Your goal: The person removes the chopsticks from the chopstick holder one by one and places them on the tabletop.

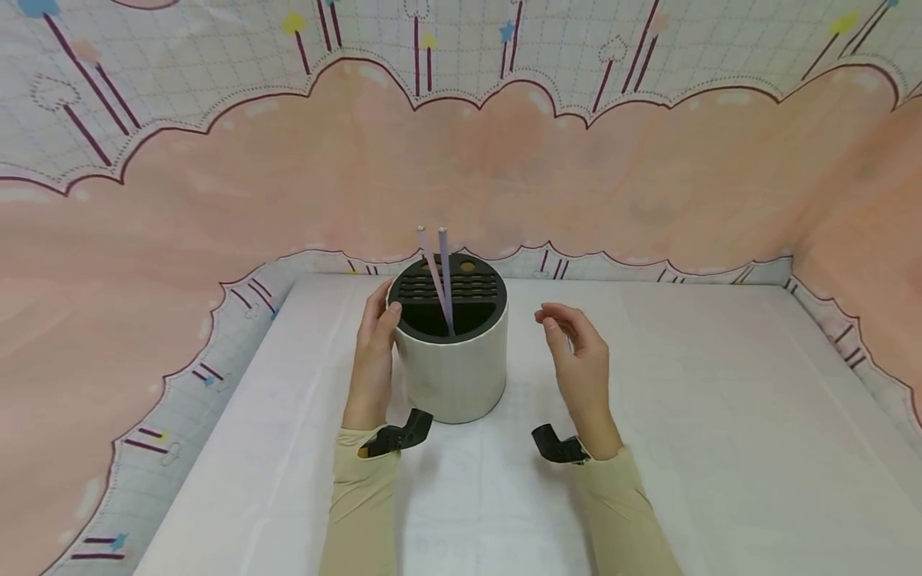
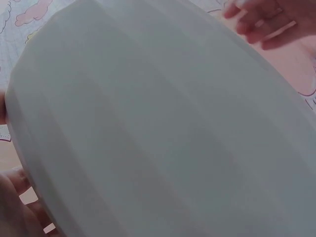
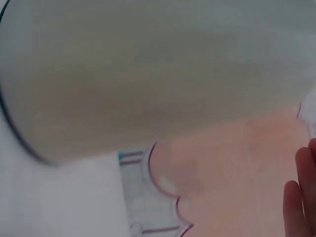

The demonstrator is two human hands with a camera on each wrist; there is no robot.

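Note:
A white, round utensil holder (image 1: 457, 376) stands upright on the table, its black lid (image 1: 497, 298) having slots, round holes and one wide opening. Two slim, pale purple sticks like chopsticks, a left one (image 1: 433, 268) and a right one (image 1: 445, 268), lean in that opening, their lower ends hidden. My left hand (image 1: 374, 340) holds the holder's left side, thumb at the rim. To the right, apart from the holder, my right hand (image 1: 582, 352) hovers with loosely bent fingers and nothing in it. The holder's white wall (image 2: 163, 118) fills most of the left wrist view.
A white cloth covers the table (image 1: 720, 416). Behind and along the sides hangs a peach and white patterned curtain (image 1: 576, 184). Each wrist carries a black camera mount, a left one (image 1: 399, 434) and a right one (image 1: 558, 446).

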